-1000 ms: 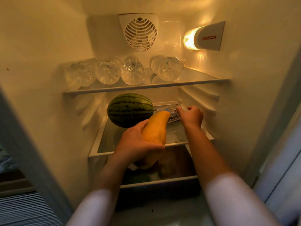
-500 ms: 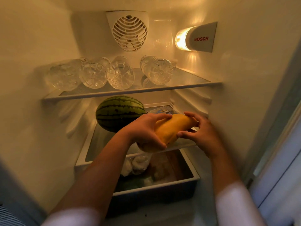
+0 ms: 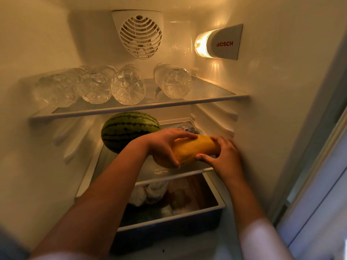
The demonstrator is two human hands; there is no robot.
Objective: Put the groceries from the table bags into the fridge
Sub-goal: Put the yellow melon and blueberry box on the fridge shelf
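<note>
Squash (image 3: 195, 150), yellow, long: held over the middle glass shelf (image 3: 150, 173), right of the watermelon (image 3: 129, 131). Your left hand (image 3: 165, 145) wraps its near, thicker end, fingers curled over the top and thumb beneath; your right hand (image 3: 225, 154) cups the far end, fingers curled round it. Lower it level, lengthwise along the right wall, clear of the pack (image 3: 189, 127) behind, possibly berries. Release only once it rests and cannot roll.

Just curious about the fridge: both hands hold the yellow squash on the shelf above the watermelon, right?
Not quite. The head view shows both hands, left and right, holding the yellow squash on the same shelf as the watermelon, to its right.
</note>
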